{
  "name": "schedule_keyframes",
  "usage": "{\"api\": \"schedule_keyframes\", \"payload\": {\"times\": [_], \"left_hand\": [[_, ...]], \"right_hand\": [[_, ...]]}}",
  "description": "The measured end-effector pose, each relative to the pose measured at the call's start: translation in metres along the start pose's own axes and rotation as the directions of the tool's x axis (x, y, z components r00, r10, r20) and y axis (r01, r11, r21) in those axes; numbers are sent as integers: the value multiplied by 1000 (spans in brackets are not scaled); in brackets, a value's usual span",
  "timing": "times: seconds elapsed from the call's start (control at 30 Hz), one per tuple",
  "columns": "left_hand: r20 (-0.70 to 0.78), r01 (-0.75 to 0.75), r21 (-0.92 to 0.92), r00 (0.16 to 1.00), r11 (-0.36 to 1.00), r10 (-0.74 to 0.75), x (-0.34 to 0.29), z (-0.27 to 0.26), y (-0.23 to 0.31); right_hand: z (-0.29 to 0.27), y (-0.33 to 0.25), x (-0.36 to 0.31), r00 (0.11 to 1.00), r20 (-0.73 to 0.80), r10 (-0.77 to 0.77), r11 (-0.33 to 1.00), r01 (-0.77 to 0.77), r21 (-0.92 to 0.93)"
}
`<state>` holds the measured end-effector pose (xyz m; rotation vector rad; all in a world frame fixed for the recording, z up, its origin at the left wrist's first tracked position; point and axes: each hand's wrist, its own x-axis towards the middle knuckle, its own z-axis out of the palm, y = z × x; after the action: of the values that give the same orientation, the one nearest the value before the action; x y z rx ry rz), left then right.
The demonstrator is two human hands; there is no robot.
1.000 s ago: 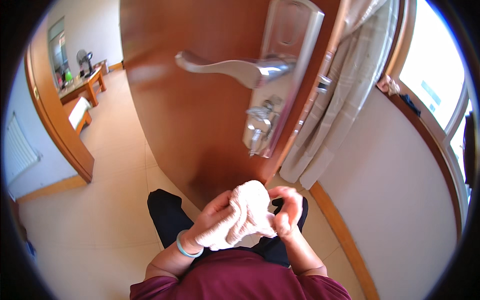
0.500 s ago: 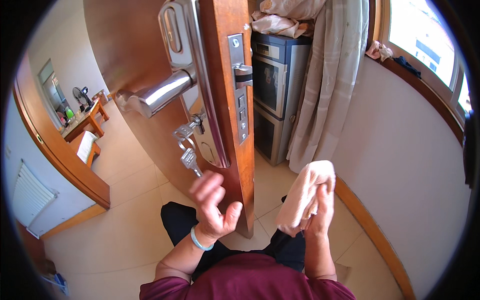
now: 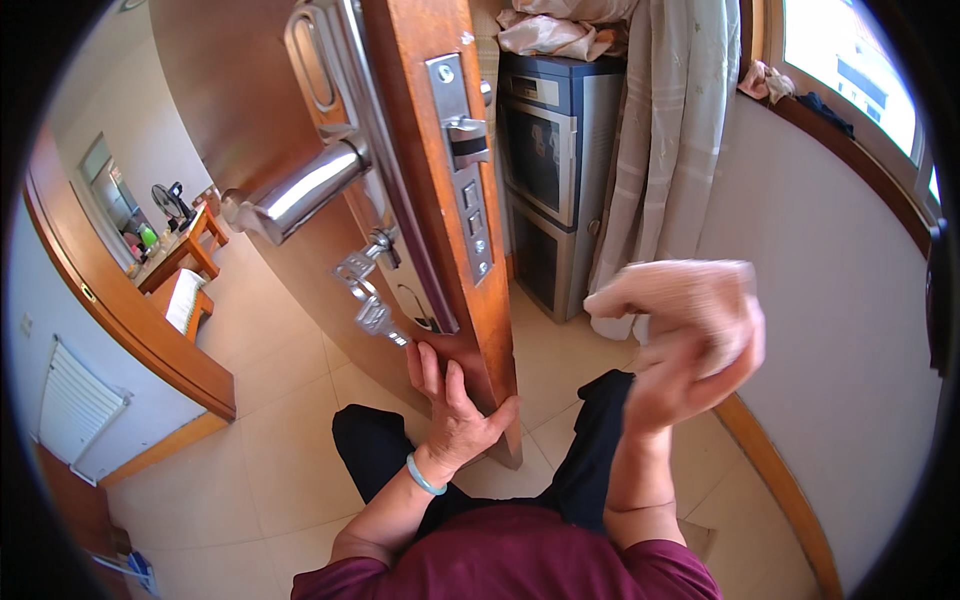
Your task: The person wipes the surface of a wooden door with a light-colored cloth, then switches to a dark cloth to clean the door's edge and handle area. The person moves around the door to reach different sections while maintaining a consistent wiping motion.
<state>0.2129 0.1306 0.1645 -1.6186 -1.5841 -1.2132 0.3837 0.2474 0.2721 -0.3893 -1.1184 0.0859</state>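
My left hand rests on the lower part of a brown wooden door, fingers spread over its face and thumb at its edge. A pale bracelet circles that wrist. Just above the fingertips, a ring of silver keys hangs from the lock, one key in the keyhole. Higher up sits a shiny lever handle, and a metal latch plate is set in the door's edge. Off to the right, my right hand grips a pale pink cloth, blurred by motion and apart from the door.
Behind the door stands a grey-blue cabinet with folded fabric on top. A light curtain hangs beside it, left of the white wall and window. Through the doorway at left are a wooden table and a fan.
My left hand has come to rest against the door. My right hand has lifted the cloth up and to the right. The door has shifted slightly left in view.
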Motion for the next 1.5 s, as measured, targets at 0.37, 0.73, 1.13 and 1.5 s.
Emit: {"api": "schedule_keyframes", "payload": {"times": [0.37,0.73,1.13,1.5], "left_hand": [[-25,-47,-70,999,996,45,13,-27,-1],[-386,-256,179,870,950,307,217,-141,14],[-366,-193,103,905,976,218,221,-127,1],[-554,-26,-24,833,999,9,208,-124,13]], "right_hand": [[15,-25,-87,820,569,-67,960,-102,260],[3,-5,-113,757,642,117,908,-344,241],[30,-28,-103,852,523,18,860,-280,426],[-8,-5,-182,788,615,-35,793,-353,497]]}}
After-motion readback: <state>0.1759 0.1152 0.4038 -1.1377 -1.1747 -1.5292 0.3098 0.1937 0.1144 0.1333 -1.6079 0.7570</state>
